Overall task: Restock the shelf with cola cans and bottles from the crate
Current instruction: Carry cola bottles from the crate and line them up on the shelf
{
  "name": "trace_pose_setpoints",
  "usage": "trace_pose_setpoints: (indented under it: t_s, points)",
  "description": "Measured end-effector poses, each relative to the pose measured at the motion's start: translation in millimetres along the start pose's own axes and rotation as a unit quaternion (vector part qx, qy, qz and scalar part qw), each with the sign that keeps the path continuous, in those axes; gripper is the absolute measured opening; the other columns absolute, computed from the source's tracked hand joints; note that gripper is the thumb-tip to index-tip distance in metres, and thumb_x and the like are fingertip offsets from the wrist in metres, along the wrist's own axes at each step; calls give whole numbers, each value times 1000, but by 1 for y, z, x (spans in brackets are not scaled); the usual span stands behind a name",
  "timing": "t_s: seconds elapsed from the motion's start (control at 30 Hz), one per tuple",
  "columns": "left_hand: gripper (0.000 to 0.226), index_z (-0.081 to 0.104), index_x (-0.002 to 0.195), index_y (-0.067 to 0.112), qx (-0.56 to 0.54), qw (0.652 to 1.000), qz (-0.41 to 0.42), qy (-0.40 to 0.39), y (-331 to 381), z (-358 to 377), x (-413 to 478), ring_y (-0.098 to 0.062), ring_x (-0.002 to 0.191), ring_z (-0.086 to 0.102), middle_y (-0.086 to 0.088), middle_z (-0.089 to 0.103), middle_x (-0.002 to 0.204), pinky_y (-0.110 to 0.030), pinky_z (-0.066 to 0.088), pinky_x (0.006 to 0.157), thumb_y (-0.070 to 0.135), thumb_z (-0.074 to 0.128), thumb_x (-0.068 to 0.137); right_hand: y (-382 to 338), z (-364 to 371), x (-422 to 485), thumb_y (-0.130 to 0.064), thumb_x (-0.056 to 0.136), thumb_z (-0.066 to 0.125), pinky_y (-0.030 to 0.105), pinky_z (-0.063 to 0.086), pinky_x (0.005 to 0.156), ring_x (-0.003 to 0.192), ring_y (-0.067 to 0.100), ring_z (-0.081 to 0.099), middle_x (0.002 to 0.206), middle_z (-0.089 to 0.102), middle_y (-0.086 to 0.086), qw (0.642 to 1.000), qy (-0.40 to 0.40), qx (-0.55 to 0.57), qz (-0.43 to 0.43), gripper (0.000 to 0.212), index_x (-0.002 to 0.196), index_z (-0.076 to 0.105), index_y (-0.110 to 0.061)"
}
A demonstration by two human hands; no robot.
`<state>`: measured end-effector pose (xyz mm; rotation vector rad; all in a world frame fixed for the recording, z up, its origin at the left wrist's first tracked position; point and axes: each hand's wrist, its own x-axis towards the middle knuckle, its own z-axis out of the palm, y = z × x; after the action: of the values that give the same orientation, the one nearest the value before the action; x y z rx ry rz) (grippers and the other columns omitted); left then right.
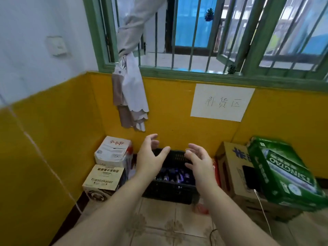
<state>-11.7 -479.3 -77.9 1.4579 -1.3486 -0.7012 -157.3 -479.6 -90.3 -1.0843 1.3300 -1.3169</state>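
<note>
Hovering over the black crate (pixel 170 193), both hands are empty with fingers spread wide. The left hand (pixel 150 158) and right hand (pixel 199 165) face each other and touch nothing. The crate sits on the tiled floor (pixel 159 224) against the yellow wall (pixel 168 112), with dark drinks (pixel 170 175) inside, too blurry to say cans or bottles. Just left are a white carton (pixel 113 151) and a Franziskaner box (pixel 104 180). On the right, a green Tsingtao case (pixel 284 171) leans on a brown cardboard box (pixel 230 167), with a phone (pixel 250 176) on a white cable (pixel 262 206). A paper sign (pixel 221 102) hangs above.
</note>
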Motion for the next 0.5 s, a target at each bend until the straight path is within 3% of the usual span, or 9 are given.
trace_pose_setpoints:
  t_s: [0.07,0.17,0.5]
  points:
    - [47,45,126,24,7,1000,-8,-20,-14,17,29,-8,104,50,7,53,109,-14,37,73,29,66,85,12,-4,32,-16,92,55,26,51,79,101,11,58,107,61,-4,1000,20,-1,11,21,110,58,-25]
    - [46,45,126,23,12,998,-29,-46,-37,44,71,-9,105,50,6,54,111,-18,36,78,29,66,86,33,-6,85,-15,92,54,24,49,73,98,9,59,105,61,-5,999,41,3,35,19,106,57,-27]
    - [48,44,127,23,52,990,-114,-66,-98,105,224,-13,107,52,4,54,111,-26,40,85,29,66,85,80,26,279,-16,93,54,36,50,90,101,15,58,106,59,-3,993,-1,-28,114,19,109,54,-25]
